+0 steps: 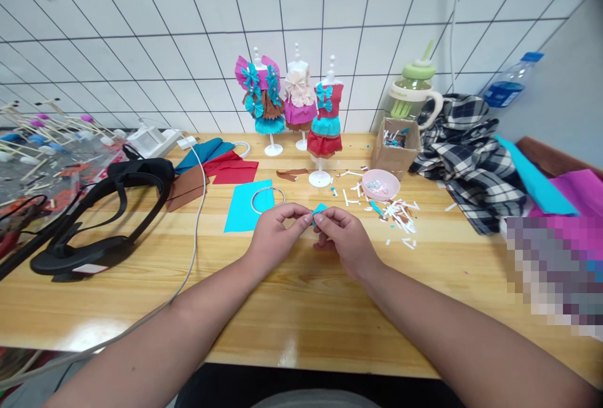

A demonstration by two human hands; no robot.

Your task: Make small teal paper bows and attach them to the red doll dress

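Note:
Between the fingertips of both hands is a small piece of turquoise paper [320, 208], mostly covered by the fingers. My left hand [283, 225] pinches its left side. From the other side, my right hand [342, 229] grips it between thumb and forefinger. Just beyond the left hand lies a turquoise sheet [242, 207] with a thin ring [254, 202] resting on it. A small white mannequin in a red and turquoise paper dress [325, 128] stands straight ahead. Behind it are two more dressed mannequins, one with turquoise bows [264, 97] and one with a cream bow [299, 94].
White paper scraps [400, 214] surround a pink dish [380, 185] on the right. Behind it stand a cardboard box [396, 150] and a green-lidded jug [414, 97], beside a checked cloth [464, 138]. A black headset [103, 226], a pale cable [195, 232] and folded coloured sheets [235, 171] occupy the left.

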